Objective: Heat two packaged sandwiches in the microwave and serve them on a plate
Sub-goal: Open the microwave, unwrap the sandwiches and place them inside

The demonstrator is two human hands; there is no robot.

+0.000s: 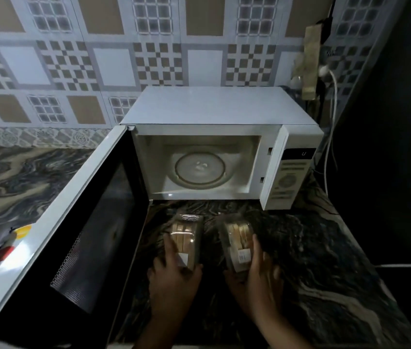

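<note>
A white microwave (214,107) stands on the marble counter with its door (68,222) swung wide open to the left. Its glass turntable (200,169) is bare. In front of the cavity are two sandwiches in clear plastic packs. My left hand (171,275) grips the left sandwich pack (185,235) from its near end. My right hand (257,275) grips the right sandwich pack (238,239) the same way. Both packs are low over the counter; I cannot tell whether they touch it. No plate is in view.
The dark marbled counter (325,260) runs right to a dark wall. A white cable (331,127) and a plug hang at the back right beside the microwave's control panel (288,177). A colourful sticker (3,245) sits on the door's outer face.
</note>
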